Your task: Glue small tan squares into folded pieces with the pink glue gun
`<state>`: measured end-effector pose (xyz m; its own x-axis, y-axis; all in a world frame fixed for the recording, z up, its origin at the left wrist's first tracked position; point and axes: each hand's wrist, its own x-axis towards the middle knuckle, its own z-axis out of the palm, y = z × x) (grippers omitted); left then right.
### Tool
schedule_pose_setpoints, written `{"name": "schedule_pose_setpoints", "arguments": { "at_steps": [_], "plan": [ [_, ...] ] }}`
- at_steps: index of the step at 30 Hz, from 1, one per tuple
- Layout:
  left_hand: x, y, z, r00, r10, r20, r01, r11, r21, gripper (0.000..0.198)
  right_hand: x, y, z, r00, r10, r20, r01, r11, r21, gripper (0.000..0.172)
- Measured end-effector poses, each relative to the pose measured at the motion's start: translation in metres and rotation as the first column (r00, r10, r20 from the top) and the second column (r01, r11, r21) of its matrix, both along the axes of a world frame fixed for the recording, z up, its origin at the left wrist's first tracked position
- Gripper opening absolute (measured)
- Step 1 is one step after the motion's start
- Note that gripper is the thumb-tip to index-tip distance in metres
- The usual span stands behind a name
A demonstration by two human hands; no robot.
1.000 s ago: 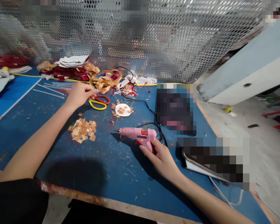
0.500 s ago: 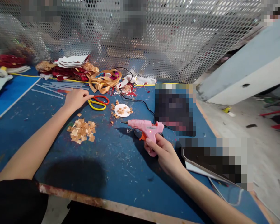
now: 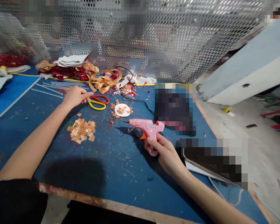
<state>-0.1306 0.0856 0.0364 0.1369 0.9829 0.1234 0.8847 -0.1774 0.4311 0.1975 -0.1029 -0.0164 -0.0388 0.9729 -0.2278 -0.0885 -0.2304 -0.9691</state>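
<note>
In the head view my right hand is wrapped round the grip of a pink hot glue gun. Its nozzle points left, its orange trigger shows below and a small light glows on its side. My left hand has its fingers pinched together at the blade end of the scissors; the hand hides the blades, while the red and yellow handles stick out to the right. Ahead of the nozzle lies a white oval piece with crumpled gold bits on and around it. A pile of gold squares lies nearer me.
Clear glue sticks lie behind my left hand. Gold ribbon, paper scraps and stacked white pieces line the mesh panel. A black cable crosses the blue table. Blurred dark items lie at the right.
My left hand has shifted slightly, its fingertips now further right by the scissors' handles. The scissors stay in place. The glue gun has moved very slightly right.
</note>
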Motion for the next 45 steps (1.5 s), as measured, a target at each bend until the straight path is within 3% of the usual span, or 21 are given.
{"name": "schedule_pose_setpoints", "arguments": {
  "at_steps": [5, 11, 15, 22, 28, 31, 33, 35, 36, 39, 41, 43, 45],
  "plan": [
    [0.0, 0.001, 0.004, 0.996, -0.048, -0.08, 0.039, 0.994, -0.104, 0.06, 0.0, 0.0, 0.001, 1.0, -0.007, 0.001, 0.007, 1.0, -0.011, 0.035],
    [-0.029, 0.003, 0.02, 0.952, -0.268, -0.144, 0.184, 0.883, -0.432, 0.017, 0.0, -0.002, 0.001, 0.999, -0.012, 0.031, 0.013, 0.999, -0.032, 0.04],
    [-0.041, -0.001, 0.021, 0.928, -0.349, -0.134, 0.224, 0.806, -0.549, 0.024, -0.001, -0.002, 0.001, 0.999, -0.005, 0.05, 0.006, 1.0, -0.024, 0.04],
    [-0.039, 0.001, 0.009, 0.922, -0.378, -0.08, 0.263, 0.767, -0.585, 0.01, -0.003, -0.002, 0.006, 0.996, -0.008, 0.089, 0.01, 1.0, -0.018, 0.043],
    [-0.03, -0.01, 0.022, 0.929, -0.358, 0.097, 0.348, 0.753, -0.558, 0.02, -0.002, -0.002, 0.005, 0.997, -0.003, 0.074, 0.006, 1.0, -0.03, 0.043],
    [-0.022, -0.016, 0.031, 0.934, -0.294, 0.202, 0.357, 0.771, -0.528, 0.02, -0.002, -0.002, 0.004, 0.998, -0.01, 0.063, 0.012, 0.999, -0.038, 0.043],
    [-0.013, -0.021, 0.038, 0.934, -0.234, 0.271, 0.345, 0.792, -0.504, 0.024, -0.002, -0.002, 0.003, 0.998, -0.014, 0.057, 0.017, 0.999, -0.039, 0.042],
    [0.001, -0.031, 0.041, 0.913, -0.229, 0.337, 0.381, 0.771, -0.51, 0.025, -0.002, -0.002, 0.003, 0.999, -0.023, 0.049, 0.024, 0.999, -0.029, 0.04],
    [0.01, -0.039, 0.04, 0.89, -0.252, 0.38, 0.431, 0.736, -0.522, 0.021, -0.002, -0.002, 0.002, 0.999, -0.029, 0.045, 0.03, 0.999, -0.02, 0.039],
    [0.044, -0.075, 0.023, 0.762, -0.352, 0.543, 0.639, 0.546, -0.543, 0.012, 0.0, -0.005, 0.003, 0.997, -0.063, 0.034, 0.063, 0.998, 0.0, 0.036],
    [0.065, -0.106, 0.004, 0.724, -0.364, 0.585, 0.684, 0.484, -0.545, 0.012, 0.001, -0.009, 0.004, 0.995, -0.087, 0.041, 0.087, 0.996, 0.007, 0.034],
    [0.081, -0.133, -0.013, 0.749, -0.433, 0.501, 0.662, 0.5, -0.558, 0.016, 0.002, -0.014, 0.006, 0.992, -0.107, 0.066, 0.105, 0.994, 0.02, 0.032],
    [0.088, -0.15, -0.024, 0.731, -0.587, 0.348, 0.682, 0.609, -0.405, 0.021, 0.003, -0.017, 0.007, 0.988, -0.119, 0.101, 0.115, 0.993, 0.038, 0.032]
  ]
}}
